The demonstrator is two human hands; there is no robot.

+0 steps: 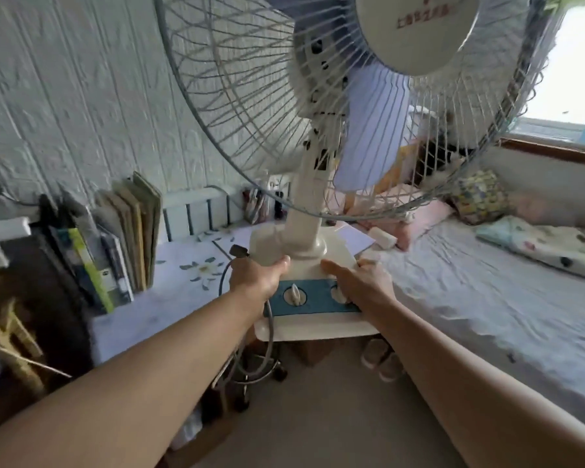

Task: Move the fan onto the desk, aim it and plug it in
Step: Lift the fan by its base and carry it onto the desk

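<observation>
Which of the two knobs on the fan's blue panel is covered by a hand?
The right knob, mostly under the right hand. The left knob sits fully exposed.

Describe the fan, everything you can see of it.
The fan is a cream plastic desk fan with a round wire cage, pale blue blades and a hub cap with red lettering. A tapered neck rises from a flat base carrying a blue control panel with white knobs. It is upright, facing the person, and seems held above floor level near the desk edge. The left hand and right hand grip the base. Its grey cord hangs down, unplugged, the plug by the left hand.
</observation>
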